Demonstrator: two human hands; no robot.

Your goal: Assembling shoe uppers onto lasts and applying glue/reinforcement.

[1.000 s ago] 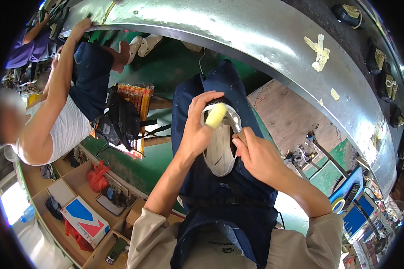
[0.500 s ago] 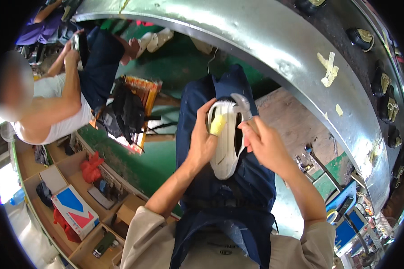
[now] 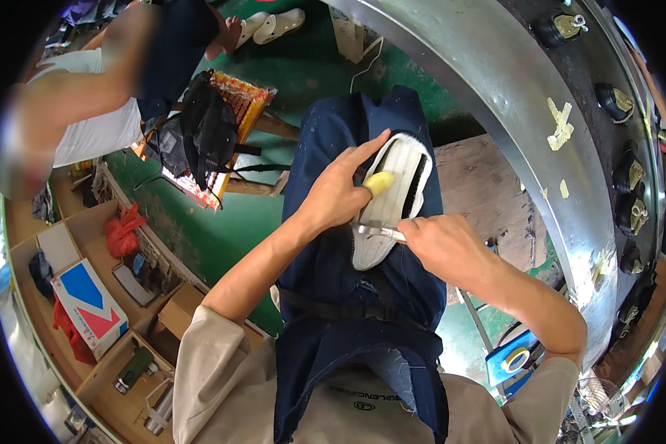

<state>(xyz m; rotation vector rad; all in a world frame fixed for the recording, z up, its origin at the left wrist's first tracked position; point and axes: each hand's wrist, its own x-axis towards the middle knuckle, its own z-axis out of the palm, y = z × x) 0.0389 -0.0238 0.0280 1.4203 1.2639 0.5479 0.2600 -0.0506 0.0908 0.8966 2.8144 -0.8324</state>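
Note:
A shoe (image 3: 402, 176) rests upside down across my lap on the dark blue apron (image 3: 325, 159), its pale underside facing up and a black strip showing along the right edge. My left hand (image 3: 337, 191) grips its left side, index finger stretched along the rim. On the thumb is a yellow finger cover (image 3: 379, 183), pressed against the underside. My right hand (image 3: 448, 240) is closed round the handle of a small hammer (image 3: 376, 231). Its metal head lies over the near part of the shoe; whether it touches cannot be made out.
A curved metal counter (image 3: 488, 96) runs along the right, with several dark shoes (image 3: 616, 102) beyond it. At left, a person sits near a black backpack (image 3: 203, 133) on a stool. Partitioned wooden shelving (image 3: 74, 222) holds a white box (image 3: 90, 307) and red bags (image 3: 126, 229).
The hammer has moved from the far end of the shoe to its near part. The shoe is now tilted, its far end to the right. My view has shifted.

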